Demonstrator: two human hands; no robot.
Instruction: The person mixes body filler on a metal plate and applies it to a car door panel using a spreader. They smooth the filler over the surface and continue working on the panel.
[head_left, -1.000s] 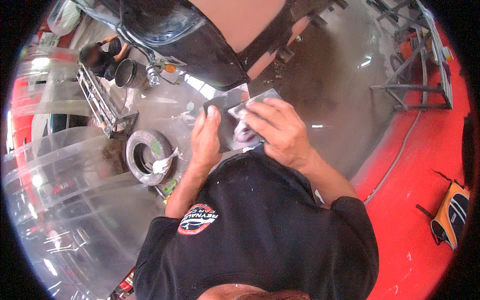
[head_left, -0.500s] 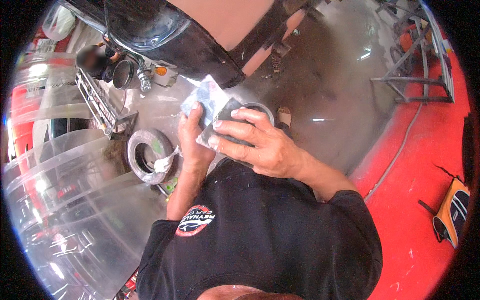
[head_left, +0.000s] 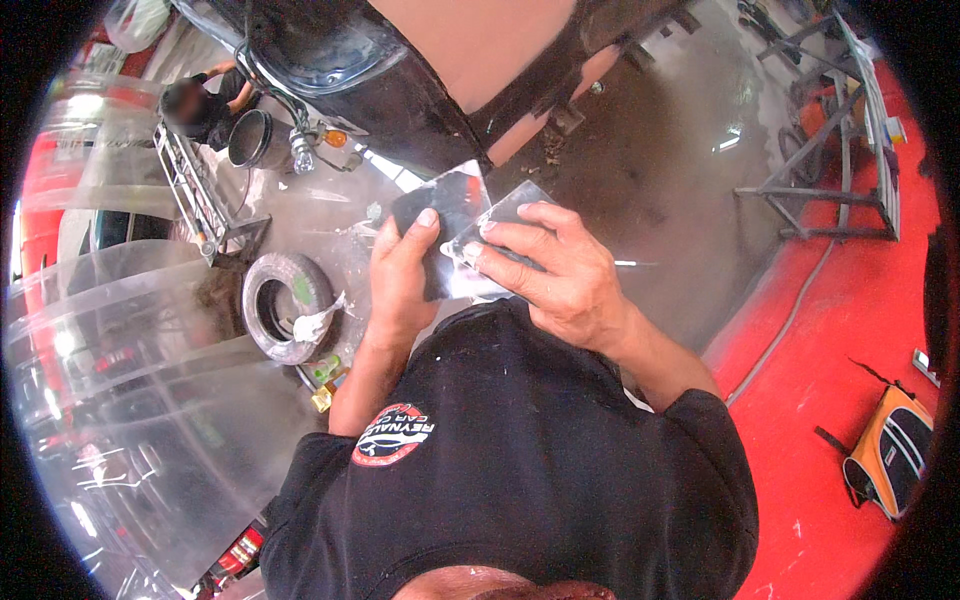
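My left hand is closed round a flat, glossy square plate, thumb on its upper face. The face looks dark with bright reflections, so its material is hard to tell. My right hand grips a smaller thin grey plate, fingers laid across it. The smaller plate's lower left edge overlaps the larger plate; whether they touch I cannot tell. A small whitish smear shows there. Both hands are in front of my chest, just below the corner of a black vehicle body.
A pinkish-beige panel covers part of the vehicle. A work lamp, bucket, metal rack and tire stand left, near plastic sheeting and another person. Right are a metal frame, cable and orange-black bag.
The larger plate has turned, its face going from bluish white to dark. My right hand has shifted slightly right with the smaller plate. A grey ring shape behind it is out of sight.
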